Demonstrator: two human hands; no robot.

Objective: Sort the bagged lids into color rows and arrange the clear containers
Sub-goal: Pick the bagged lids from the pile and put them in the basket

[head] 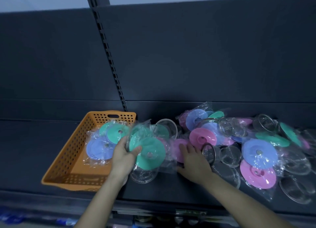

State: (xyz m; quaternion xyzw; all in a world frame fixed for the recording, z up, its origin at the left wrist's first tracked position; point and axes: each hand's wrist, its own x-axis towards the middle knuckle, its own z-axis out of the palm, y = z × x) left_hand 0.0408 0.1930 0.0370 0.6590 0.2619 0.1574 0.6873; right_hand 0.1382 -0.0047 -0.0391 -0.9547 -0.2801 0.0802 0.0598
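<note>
My left hand (123, 153) grips a bagged green lid (150, 152) just right of the orange basket (68, 157), thumb on the lid's face. My right hand (193, 157) lies with spread fingers on a bagged pink lid (179, 146) on the dark shelf. Bagged green lids (118, 133) and blue lids (99, 147) lie inside the basket. To the right, a mixed heap holds a pink lid (202, 137), a blue lid (259, 152), another pink lid (257, 174), a green lid (271, 139) and clear containers (230, 156).
The dark shelf (25, 151) runs left to right with a dark back panel and a slotted upright (111, 63) behind the basket. A clear container (143, 175) lies under the held lid. Lower shelves with goods show below the shelf's front edge.
</note>
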